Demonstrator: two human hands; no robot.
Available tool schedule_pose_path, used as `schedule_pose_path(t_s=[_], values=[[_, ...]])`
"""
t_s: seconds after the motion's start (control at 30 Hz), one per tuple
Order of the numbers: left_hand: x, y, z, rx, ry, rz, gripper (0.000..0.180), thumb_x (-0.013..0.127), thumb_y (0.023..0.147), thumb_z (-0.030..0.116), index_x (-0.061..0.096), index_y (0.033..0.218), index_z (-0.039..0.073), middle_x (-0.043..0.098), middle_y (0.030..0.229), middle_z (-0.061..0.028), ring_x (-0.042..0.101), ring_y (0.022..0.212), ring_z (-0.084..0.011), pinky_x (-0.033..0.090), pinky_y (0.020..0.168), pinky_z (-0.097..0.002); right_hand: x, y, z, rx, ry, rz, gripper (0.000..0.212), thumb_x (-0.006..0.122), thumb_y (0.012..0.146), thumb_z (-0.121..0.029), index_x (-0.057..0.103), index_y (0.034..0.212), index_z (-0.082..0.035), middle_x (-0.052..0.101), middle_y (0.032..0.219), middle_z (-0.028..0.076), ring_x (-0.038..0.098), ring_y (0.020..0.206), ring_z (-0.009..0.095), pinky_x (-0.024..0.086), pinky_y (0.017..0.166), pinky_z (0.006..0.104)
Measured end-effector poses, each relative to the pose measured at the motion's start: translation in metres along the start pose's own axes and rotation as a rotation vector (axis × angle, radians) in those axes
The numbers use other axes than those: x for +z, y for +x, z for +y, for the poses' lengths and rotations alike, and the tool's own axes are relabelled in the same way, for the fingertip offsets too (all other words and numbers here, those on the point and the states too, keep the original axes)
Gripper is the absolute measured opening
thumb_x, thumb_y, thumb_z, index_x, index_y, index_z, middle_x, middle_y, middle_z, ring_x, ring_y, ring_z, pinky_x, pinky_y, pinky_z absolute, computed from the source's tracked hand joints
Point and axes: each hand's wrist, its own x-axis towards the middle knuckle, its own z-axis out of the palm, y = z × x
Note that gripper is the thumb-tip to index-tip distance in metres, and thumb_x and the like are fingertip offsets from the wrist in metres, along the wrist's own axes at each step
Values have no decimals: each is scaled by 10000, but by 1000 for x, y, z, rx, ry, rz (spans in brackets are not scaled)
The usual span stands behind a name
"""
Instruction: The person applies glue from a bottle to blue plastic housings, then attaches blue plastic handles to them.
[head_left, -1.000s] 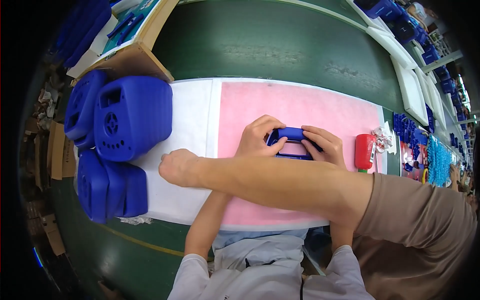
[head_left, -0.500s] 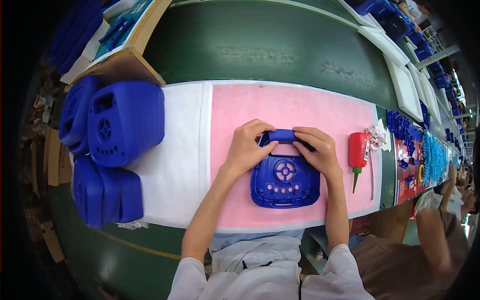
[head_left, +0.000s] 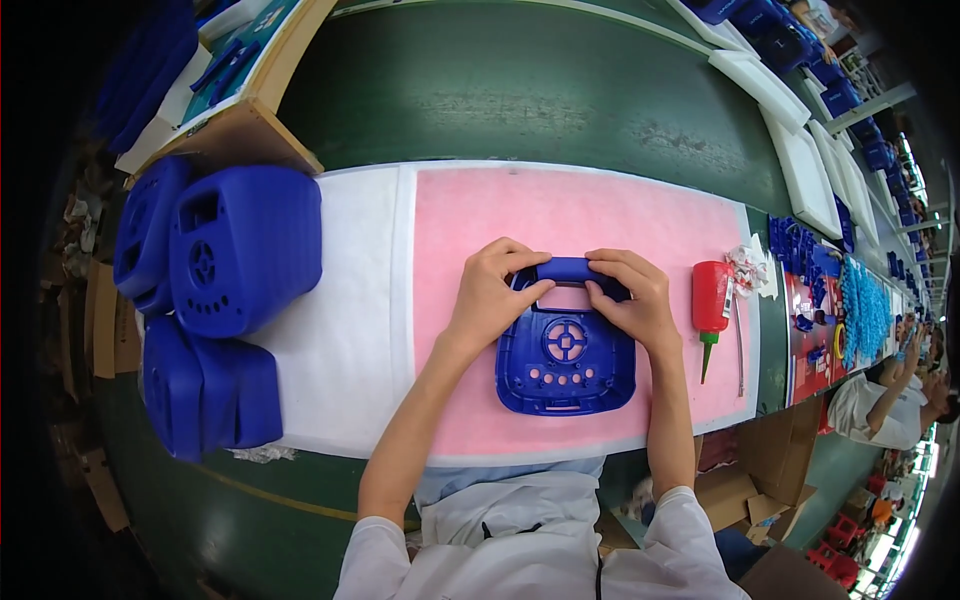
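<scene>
A blue plastic housing shell lies on the pink mat, its ribbed inner side facing up. It has a round cross-shaped grille, a row of small holes and a handle opening. Across its far edge sits a smooth blue handle piece. My left hand is closed on the left end of that piece, thumb below and fingers above. My right hand pinches the right end the same way. Whether the handle piece is fully seated in the shell cannot be told.
Right of the shell lie a red bottle with a green nozzle, a thin metal rod and crumpled white tissue. Several blue housings are stacked at left. Blue parts and a light-blue heap lie farther right, near another person.
Both my hands keep their hold on the handle piece. The view shifts slightly. At lower right, the person in brown has moved out of sight, uncovering cardboard boxes and red stools.
</scene>
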Motion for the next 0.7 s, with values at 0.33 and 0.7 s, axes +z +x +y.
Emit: schedule_pose_path(t_s=[0.33,0.7], values=[[2,-1,1,8,28,26,281,789,710,27,748,988,32,666,893,-44,612,760,-112,478,640,-225,-2,0,-4,11,-58,-43,150,749,712,4,719,859,12,684,1125,156,631,1105,326,553,869,369],[-3,7,-17,-50,-272,56,282,659,850,85,658,1121,3,675,927,-76,638,839,-122,521,654,-232,-11,19,-77,-82,-344,235,656,648,823,-125,387,1381,102,351,1493,252,329,1399,389,249,1159,472]])
